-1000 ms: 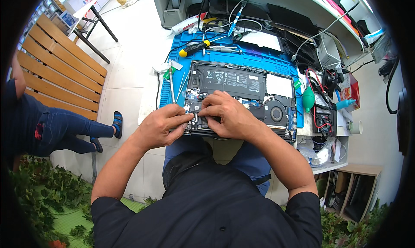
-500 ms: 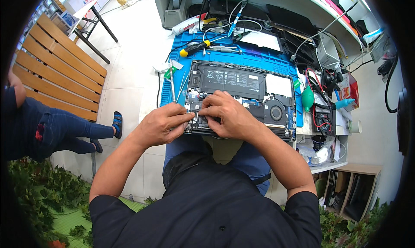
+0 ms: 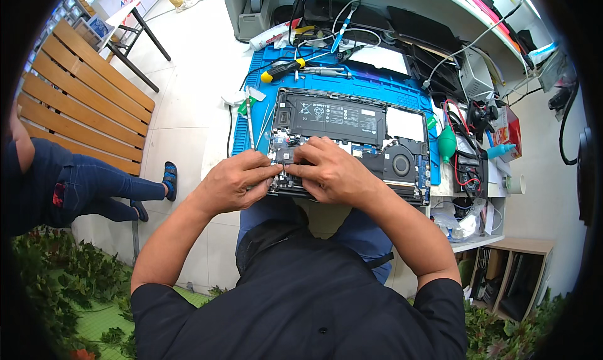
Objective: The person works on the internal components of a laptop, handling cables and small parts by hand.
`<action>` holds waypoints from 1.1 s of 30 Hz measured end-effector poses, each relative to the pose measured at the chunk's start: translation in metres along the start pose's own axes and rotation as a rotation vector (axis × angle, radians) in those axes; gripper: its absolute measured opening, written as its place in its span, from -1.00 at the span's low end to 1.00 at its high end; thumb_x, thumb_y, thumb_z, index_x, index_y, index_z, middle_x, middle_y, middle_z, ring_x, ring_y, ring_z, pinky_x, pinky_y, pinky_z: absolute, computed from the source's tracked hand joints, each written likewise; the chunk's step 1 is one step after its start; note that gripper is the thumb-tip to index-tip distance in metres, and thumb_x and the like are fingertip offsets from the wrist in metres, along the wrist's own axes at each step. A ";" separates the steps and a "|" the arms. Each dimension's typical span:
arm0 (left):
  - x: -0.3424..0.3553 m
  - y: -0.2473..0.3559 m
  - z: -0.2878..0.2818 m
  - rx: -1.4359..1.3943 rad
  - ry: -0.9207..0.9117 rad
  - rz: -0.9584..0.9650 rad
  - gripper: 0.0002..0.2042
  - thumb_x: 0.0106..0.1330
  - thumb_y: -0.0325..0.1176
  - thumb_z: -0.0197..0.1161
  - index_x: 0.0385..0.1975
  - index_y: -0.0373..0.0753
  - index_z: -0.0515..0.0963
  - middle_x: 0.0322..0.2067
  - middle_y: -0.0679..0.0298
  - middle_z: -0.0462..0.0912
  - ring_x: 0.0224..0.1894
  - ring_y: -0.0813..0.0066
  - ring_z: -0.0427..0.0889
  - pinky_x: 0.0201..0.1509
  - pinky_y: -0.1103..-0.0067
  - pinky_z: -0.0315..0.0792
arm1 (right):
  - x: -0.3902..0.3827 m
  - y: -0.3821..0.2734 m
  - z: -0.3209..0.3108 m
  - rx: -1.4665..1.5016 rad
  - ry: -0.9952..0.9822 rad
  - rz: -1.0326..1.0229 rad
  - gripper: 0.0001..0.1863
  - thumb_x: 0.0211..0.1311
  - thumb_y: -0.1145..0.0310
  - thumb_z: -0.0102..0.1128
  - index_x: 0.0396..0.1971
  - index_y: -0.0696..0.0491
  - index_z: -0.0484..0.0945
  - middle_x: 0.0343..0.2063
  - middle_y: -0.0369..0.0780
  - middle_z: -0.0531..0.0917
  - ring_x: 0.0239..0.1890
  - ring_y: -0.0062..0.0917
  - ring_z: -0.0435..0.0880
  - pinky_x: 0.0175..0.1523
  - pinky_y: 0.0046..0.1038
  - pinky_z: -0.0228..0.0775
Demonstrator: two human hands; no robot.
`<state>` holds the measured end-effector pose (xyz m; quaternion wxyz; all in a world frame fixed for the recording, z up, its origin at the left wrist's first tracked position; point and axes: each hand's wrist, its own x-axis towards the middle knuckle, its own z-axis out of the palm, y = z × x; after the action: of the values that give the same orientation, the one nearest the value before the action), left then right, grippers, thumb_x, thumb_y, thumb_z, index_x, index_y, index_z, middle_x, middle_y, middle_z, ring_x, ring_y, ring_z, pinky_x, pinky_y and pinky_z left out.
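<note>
An opened laptop lies on the blue work mat, its inner parts showing. Its black battery spans the far side, and a round fan sits to the right. Over the laptop's near left corner, my left hand is closed in a pinch. My right hand has its fingers bent together over the circuit board, their tips almost meeting those of the left. Whatever small thing either hand pinches is hidden by the fingers.
On the blue mat lie a yellow-and-black screwdriver, a silver precision screwdriver and tweezers. A green air blower and red wires are to the right. Another person stands left, beside a slatted wooden bench.
My right hand has shifted slightly toward me, and its fingertips now point more toward the left ones. My left hand stays at the laptop's corner.
</note>
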<state>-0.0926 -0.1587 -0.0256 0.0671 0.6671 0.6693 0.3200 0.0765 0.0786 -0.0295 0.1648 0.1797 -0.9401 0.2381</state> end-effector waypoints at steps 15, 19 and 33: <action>0.000 0.005 0.001 -0.022 0.041 -0.089 -0.66 0.26 -0.48 0.48 0.06 -0.18 0.83 -0.13 0.21 0.76 -0.15 0.22 0.80 -0.08 0.36 0.72 | 0.001 -0.001 -0.002 0.031 0.016 0.044 -0.63 0.21 0.52 0.45 0.05 0.12 0.81 -0.08 -0.15 0.69 0.07 -0.23 0.65 0.23 -0.20 0.52; 0.001 0.005 0.003 -0.045 0.071 -0.120 -0.68 0.26 -0.46 0.50 0.03 -0.17 0.82 -0.16 0.22 0.76 -0.19 0.23 0.80 -0.11 0.37 0.72 | 0.004 -0.002 -0.004 0.088 0.010 0.104 -0.68 0.24 0.52 0.42 0.01 0.14 0.82 -0.10 -0.14 0.71 0.05 -0.20 0.65 0.22 -0.18 0.52; 0.002 0.004 0.003 0.000 0.068 -0.063 -0.70 0.22 -0.51 0.53 -0.04 -0.15 0.89 -0.21 0.25 0.75 -0.21 0.28 0.77 -0.14 0.40 0.70 | 0.001 -0.001 -0.004 0.001 -0.023 0.014 -0.65 0.19 0.47 0.47 0.00 0.09 0.83 -0.12 -0.19 0.66 0.04 -0.27 0.64 0.19 -0.23 0.52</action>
<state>-0.0880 -0.1563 -0.0257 0.0543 0.6345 0.6919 0.3403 0.0765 0.0795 -0.0257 0.1521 0.1760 -0.9431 0.2376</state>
